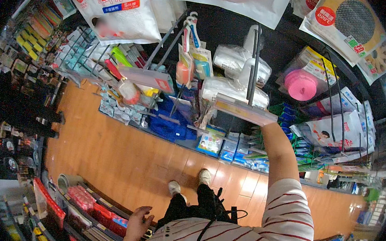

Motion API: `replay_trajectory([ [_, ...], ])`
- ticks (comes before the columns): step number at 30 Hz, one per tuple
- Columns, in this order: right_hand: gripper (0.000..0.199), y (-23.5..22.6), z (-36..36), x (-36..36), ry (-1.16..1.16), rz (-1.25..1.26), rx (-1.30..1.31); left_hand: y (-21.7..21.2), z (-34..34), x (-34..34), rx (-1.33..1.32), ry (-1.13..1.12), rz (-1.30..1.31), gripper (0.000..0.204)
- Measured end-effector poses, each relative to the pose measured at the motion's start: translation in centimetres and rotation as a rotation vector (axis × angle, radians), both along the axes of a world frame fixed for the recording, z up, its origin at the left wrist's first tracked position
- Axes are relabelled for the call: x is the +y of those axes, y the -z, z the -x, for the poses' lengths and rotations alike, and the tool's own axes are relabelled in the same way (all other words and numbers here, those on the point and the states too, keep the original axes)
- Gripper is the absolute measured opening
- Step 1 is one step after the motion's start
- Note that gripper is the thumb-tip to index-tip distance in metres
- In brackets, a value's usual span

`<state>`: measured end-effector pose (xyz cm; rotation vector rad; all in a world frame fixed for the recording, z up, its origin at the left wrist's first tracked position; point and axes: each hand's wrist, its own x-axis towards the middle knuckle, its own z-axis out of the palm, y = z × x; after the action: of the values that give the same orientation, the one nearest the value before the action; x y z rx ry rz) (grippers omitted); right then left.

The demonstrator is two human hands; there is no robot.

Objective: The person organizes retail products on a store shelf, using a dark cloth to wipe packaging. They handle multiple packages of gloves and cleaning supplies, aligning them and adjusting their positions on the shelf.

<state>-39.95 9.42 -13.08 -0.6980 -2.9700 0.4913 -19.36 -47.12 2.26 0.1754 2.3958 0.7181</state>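
My right forearm (pixel 279 147) reaches up to a hanging display. The hand at its end is hidden behind a clear price-label holder (pixel 246 110) on a metal prong, so its fingers do not show. Right behind that holder hang clear-wrapped white plastic packs (pixel 234 89), the things nearest to this hand. Low in the view, my left hand (pixel 139 223) hangs beside my body with its fingers loosely apart and nothing in them. It is close to a low shelf of red packs (pixel 110 218) and touches none of them that I can see.
Left of the white packs hang cleaning brushes (pixel 186 68); to the right hangs a pink roll (pixel 303 86). White packages (pixel 115 12) jut out overhead. Metal prongs (pixel 332 104) stick out toward me. Below, a wood-look floor (pixel 122 160) runs between the racks.
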Motion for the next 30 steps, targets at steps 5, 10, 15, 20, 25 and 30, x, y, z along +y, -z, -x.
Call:
replay_trajectory([
  [5,0.044,-0.8,-2.3,-2.2,-0.128,-0.165,-0.061,1.3,0.7,0.3,0.029,0.052,-0.063,0.034],
  [10,0.045,-2.7,-3.9,-4.9,-0.220,-0.221,-0.137,2.2,0.8,-0.5,0.029,0.071,-0.128,0.033],
  [15,0.035,-2.5,-5.1,-6.6,-0.153,-0.153,-0.154,2.7,1.3,-1.9,-0.049,0.072,-0.165,0.034],
  [20,0.024,-5.0,-7.7,-10.1,-0.170,-0.087,-0.048,3.6,2.1,-4.6,-0.013,0.172,-0.165,0.033],
  [25,0.023,-4.3,-9.7,-11.8,-0.203,-0.109,-0.020,4.1,3.1,-6.4,0.065,0.255,-0.168,0.033],
  [30,0.022,-5.2,-10.9,-13.3,-0.211,-0.089,-0.015,4.3,3.3,-7.8,0.038,0.267,-0.194,0.033],
])
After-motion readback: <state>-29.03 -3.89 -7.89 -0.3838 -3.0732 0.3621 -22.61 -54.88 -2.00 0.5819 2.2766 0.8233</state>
